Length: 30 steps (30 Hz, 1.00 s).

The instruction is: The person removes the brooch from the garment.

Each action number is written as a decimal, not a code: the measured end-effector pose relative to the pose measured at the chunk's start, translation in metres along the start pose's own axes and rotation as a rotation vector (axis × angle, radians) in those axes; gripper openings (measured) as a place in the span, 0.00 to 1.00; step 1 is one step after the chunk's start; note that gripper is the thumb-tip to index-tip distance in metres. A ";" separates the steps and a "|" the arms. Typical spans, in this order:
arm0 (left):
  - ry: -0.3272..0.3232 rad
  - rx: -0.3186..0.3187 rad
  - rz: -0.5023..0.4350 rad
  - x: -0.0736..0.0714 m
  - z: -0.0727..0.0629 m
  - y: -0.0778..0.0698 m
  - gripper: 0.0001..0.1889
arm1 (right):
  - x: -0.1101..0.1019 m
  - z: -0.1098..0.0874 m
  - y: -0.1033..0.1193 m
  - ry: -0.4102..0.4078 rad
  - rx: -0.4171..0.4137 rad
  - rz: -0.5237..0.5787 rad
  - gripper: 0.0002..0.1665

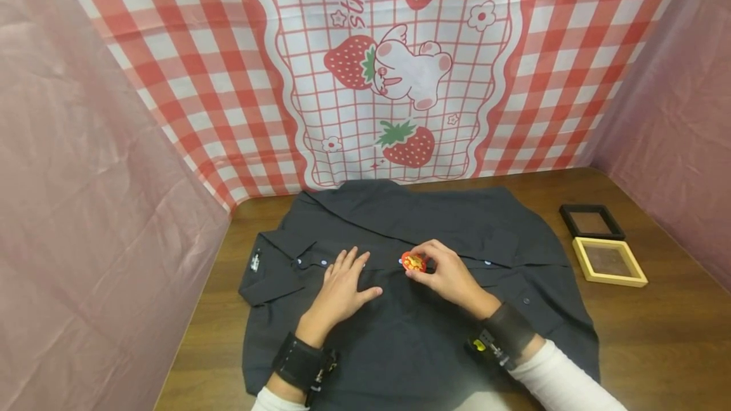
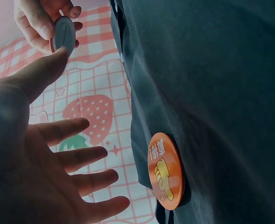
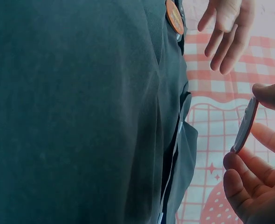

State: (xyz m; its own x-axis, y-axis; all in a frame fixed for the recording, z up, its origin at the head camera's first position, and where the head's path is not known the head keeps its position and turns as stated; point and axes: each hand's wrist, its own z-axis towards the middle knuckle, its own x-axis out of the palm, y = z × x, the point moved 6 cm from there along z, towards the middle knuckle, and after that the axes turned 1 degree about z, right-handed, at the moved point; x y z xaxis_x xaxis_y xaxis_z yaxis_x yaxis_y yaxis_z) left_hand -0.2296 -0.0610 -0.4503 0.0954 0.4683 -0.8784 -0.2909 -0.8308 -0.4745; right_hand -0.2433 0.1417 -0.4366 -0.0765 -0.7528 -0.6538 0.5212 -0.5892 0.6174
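A dark grey button-up shirt (image 1: 371,335) lies spread on the table, collar to the left. My right hand (image 1: 448,274) pinches a round red pin badge (image 1: 414,262) between thumb and fingers over the button placket. In the left wrist view the grey back of that badge (image 2: 65,36) shows; the right wrist view has it edge-on (image 3: 246,125). My left hand (image 1: 342,290) is spread with fingers straight over the shirt, holding nothing. A second, orange badge (image 2: 167,172) with a yellow hand drawing sits on the shirt near my left hand, hidden in the head view.
To the right of the shirt, a black square frame (image 1: 591,221) and a pale yellow frame (image 1: 609,262) lie on the wooden table (image 1: 674,335). A strawberry-patterned checked cloth (image 1: 491,100) hangs at the back, with pink fabric (image 1: 103,176) along both sides.
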 end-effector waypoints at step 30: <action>0.005 0.004 -0.031 0.002 -0.001 0.000 0.35 | -0.023 -0.004 -0.012 -0.040 0.004 -0.033 0.14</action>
State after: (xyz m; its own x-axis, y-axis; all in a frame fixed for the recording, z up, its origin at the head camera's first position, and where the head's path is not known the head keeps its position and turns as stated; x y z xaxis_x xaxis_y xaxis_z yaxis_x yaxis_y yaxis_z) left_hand -0.2285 -0.0609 -0.4519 0.1092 0.4926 -0.8634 -0.2915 -0.8145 -0.5016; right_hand -0.2449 0.1672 -0.4310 -0.1279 -0.7441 -0.6557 0.5145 -0.6150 0.5976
